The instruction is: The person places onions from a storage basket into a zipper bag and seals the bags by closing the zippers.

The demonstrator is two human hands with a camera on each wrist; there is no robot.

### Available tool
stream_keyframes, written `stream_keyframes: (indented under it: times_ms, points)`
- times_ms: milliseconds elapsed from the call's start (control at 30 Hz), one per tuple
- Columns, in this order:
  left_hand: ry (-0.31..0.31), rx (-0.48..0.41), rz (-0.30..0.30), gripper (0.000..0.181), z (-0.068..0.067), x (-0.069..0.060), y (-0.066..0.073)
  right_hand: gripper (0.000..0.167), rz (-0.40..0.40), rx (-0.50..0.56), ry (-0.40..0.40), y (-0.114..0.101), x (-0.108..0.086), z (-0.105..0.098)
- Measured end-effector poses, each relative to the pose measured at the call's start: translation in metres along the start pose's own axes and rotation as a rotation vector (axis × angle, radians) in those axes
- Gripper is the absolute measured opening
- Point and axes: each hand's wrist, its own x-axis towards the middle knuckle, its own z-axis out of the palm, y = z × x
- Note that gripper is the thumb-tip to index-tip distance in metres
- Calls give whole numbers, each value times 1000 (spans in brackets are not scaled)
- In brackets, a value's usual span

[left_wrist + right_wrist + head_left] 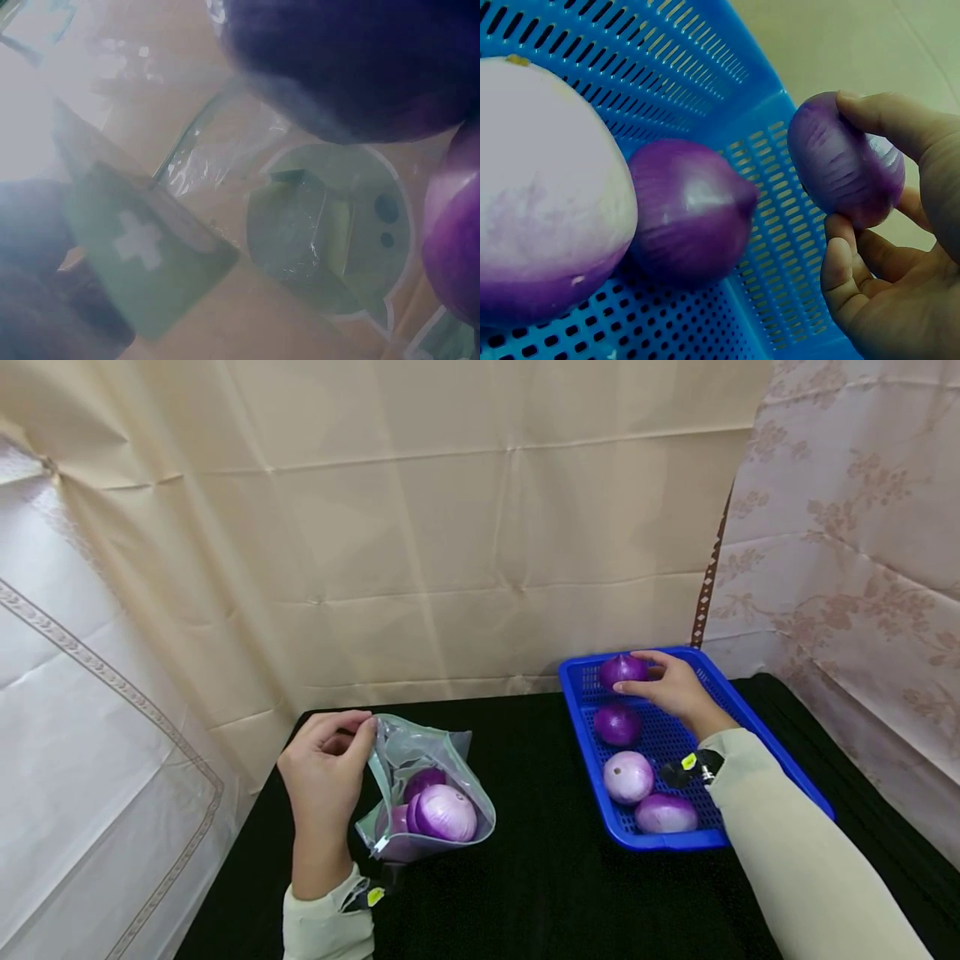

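My left hand (326,777) pinches the rim of a clear zip bag (480,806) between thumb and fingers. Several purple onions (446,813) lie inside the bag, whose mouth gapes open. In the left wrist view, the bag's printed plastic (322,232) and dark onions (360,67) fill most of the picture. Over the far end of a blue basket (592,777), my right hand (678,693) grips a purple onion (840,161) between thumb and fingertips. Other onions remain in the basket: a dark purple one (617,724), a paler one (628,777) and a long one (666,813).
A black cloth (525,893) covers the table under bag and basket. Behind hangs a beige curtain (450,527), close to the table's far edge. A white cloth (75,735) hangs at left and a floral one (862,543) at right.
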Motion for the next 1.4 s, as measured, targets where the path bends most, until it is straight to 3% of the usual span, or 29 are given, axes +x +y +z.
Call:
stream_keyframes:
  times_ms: [300,600,1133,1400]
  points:
    - [4,-9,10,6,0,0,1,95,3,23,-80,-13,-7,-6]
    - [3,-5,9,6,-1,1,1,99,3,-30,-115,-34,-16,-2]
    - [-5,-3,-4,5,-2,1,2,75,-167,106,-92,-73,-46,18]
    - [-6,3,2,6,0,1,2,72,-198,162,-101,-86,-57,29]
